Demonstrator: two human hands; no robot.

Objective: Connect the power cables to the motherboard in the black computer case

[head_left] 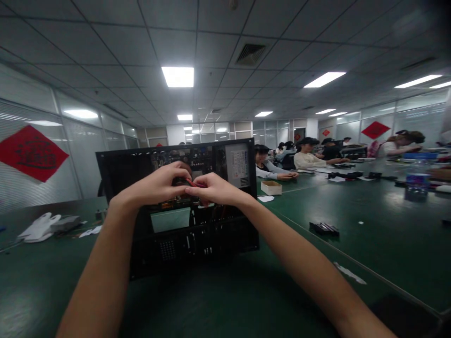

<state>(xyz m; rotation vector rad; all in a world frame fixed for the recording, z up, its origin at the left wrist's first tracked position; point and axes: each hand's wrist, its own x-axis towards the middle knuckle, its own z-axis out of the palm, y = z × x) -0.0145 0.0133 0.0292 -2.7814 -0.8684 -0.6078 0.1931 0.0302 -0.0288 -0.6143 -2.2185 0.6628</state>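
An open black computer case lies on the green table in front of me, its circuit board and grey power supply showing. Both my hands reach inside it, side by side. My left hand has its fingers curled and pinched on a thin red cable. My right hand is closed too and grips the same red cable from the right. The cable's ends are hidden behind my fingers.
A white glove and grey cloth lie at the left. Small black parts and a paper scrap sit at the right. A small cardboard box stands behind the case. Several people work along the far table.
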